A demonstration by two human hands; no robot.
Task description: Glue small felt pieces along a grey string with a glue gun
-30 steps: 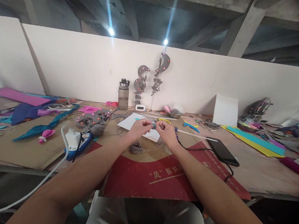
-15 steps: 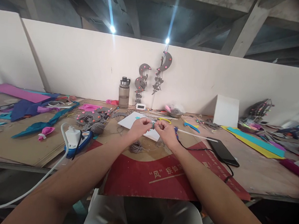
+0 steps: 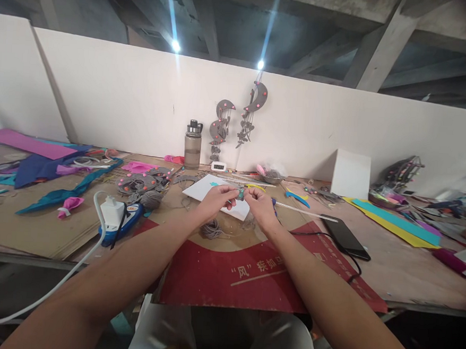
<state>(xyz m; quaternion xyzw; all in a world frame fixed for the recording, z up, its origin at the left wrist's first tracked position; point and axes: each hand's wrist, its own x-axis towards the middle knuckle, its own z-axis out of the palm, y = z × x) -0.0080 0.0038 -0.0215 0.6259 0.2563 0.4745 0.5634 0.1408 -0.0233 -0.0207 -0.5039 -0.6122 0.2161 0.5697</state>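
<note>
My left hand (image 3: 218, 201) and my right hand (image 3: 261, 206) meet above a white board (image 3: 197, 188), fingertips pinched. Between them is a small teal-and-grey piece (image 3: 240, 195), too small to name and partly covered by the fingers. Both hands grip it from opposite sides. A loose bundle of grey yarn (image 3: 211, 229) lies just below, on the red-and-tan cardboard (image 3: 210, 274). Something with a yellow handle (image 3: 256, 187) shows behind my right hand.
A blue power socket (image 3: 121, 225) with a white plug stands left, a black phone (image 3: 346, 236) lies right. Behind are a water bottle (image 3: 193, 146), a small clock (image 3: 218, 166) and grey moon hangings (image 3: 258, 96) on the white partition. Felt strips (image 3: 395, 222) lie right.
My fingertips have drawn slightly apart, so more of the small teal-and-grey piece shows between them. The view has shifted very slightly.
</note>
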